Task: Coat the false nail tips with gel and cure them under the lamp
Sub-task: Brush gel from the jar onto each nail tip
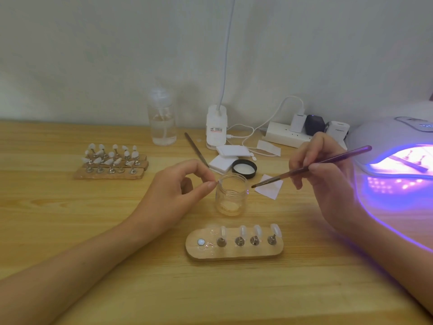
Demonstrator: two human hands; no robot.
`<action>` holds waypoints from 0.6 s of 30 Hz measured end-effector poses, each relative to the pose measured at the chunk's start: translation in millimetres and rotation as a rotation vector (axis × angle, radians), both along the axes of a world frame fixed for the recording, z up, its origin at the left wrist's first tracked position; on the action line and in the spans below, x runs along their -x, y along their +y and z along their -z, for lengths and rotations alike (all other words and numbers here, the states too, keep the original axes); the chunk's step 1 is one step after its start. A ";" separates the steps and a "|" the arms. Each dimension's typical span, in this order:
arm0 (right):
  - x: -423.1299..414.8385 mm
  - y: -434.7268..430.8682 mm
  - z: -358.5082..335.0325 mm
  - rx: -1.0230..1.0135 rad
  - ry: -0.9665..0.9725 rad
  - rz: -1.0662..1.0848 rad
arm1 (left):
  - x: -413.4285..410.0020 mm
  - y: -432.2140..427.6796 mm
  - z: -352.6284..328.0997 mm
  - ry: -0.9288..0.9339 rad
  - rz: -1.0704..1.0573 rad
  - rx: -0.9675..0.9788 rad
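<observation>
Pinching a small piece [217,182] too tiny to identify, the left grip [174,191] sits at the left rim of the gel jar [232,195]. The right grip [324,177] holds the brush [311,167], its bristles just beside the right rim. Four nail tips [257,231] stand on the wooden holder [234,254] near the jar. The lit lamp [384,137] crowds the right edge of the surface [70,231].

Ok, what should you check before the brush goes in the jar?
1. Jar open, lid off behind it: ok.
2. Brush gripped in right hand, tip beside the jar rim: ok.
3. Gel on the bristles: cannot tell.
4. Lamp lit: ok.
5. Wooden stand full: not ok, four nail tips, leftmost spot empty.
6. What the left hand pinches by the rim: cannot tell.
</observation>
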State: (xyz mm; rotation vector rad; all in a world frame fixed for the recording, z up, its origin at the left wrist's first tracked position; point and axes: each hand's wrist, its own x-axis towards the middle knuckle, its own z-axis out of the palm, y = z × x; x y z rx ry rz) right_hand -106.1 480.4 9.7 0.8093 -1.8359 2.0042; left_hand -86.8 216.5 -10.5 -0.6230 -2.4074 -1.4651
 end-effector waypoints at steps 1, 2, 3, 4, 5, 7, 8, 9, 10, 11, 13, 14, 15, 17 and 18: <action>-0.2 -2.0 0.3 0.038 -0.030 0.004 | 0.1 0.1 -0.4 0.014 0.000 0.016; -0.9 -5.0 0.9 0.084 -0.071 0.000 | 0.0 0.3 -1.0 0.030 0.002 0.033; -1.7 -8.9 2.4 0.123 -0.123 -0.011 | -0.1 0.4 -1.3 0.046 0.004 0.047; -2.5 -13.9 4.4 0.145 -0.179 -0.027 | -0.1 0.3 -1.4 0.058 0.005 0.056; -3.7 -18.4 7.0 0.147 -0.233 -0.043 | 0.3 0.2 -1.3 0.065 0.006 0.057; -4.7 -25.2 13.1 0.132 -0.318 -0.065 | 1.3 -0.2 -0.5 0.066 0.009 0.045; -4.8 -27.5 15.1 0.133 -0.347 -0.070 | 1.6 -0.2 -0.2 0.064 0.012 0.037; -4.8 -29.0 16.0 0.137 -0.367 -0.071 | 1.9 -0.3 0.0 0.064 0.013 0.031; -4.4 -30.0 16.0 0.140 -0.380 -0.071 | 1.8 -0.1 0.1 0.066 0.013 0.028; -3.9 -30.5 15.9 0.142 -0.390 -0.074 | 1.9 -0.1 0.0 0.069 0.012 0.027; -3.3 -30.6 15.9 0.142 -0.402 -0.086 | 1.9 0.0 0.0 0.071 0.009 0.028; -3.3 -30.4 16.0 0.134 -0.403 -0.091 | 2.0 -0.1 -0.1 0.070 0.009 0.028; -3.5 -30.3 16.2 0.121 -0.399 -0.094 | 2.0 -0.2 -0.1 0.070 0.008 0.029; -4.5 -30.9 15.5 0.091 -0.388 -0.089 | 1.9 -0.1 -0.4 0.076 0.008 0.033; -5.0 -31.3 15.2 0.081 -0.385 -0.079 | 1.8 0.0 -0.6 0.079 0.008 0.033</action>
